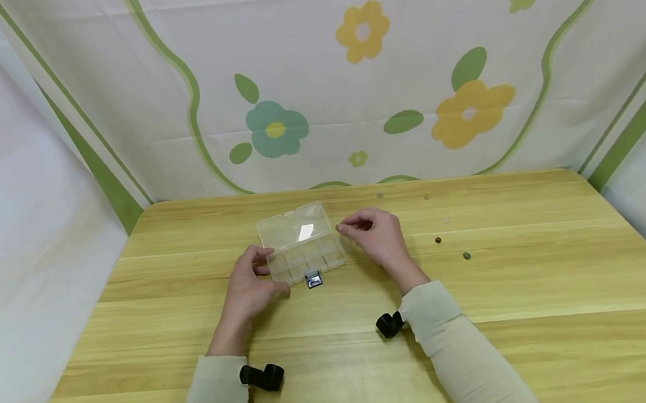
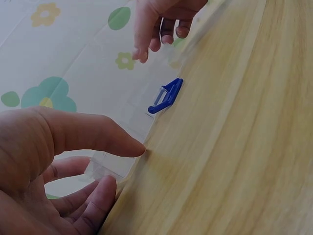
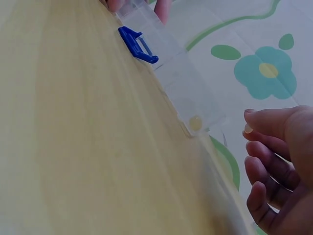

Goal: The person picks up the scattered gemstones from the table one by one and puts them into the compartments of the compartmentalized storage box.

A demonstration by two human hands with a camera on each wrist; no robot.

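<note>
while open: one box (image 1: 304, 243), two hands

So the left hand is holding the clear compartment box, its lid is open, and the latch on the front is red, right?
Not quite: the latch is blue, as the left wrist view shows. The rest stands: the left hand holds the clear compartment box at its left end, and its lid is open.

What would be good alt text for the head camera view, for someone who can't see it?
A person's left hand grips the left end of a small clear compartment box with its lid open on a wooden table, while the right hand hovers at the box's right end. A blue clasp sits at the box's front edge, and a few small beads lie to the right.
</note>
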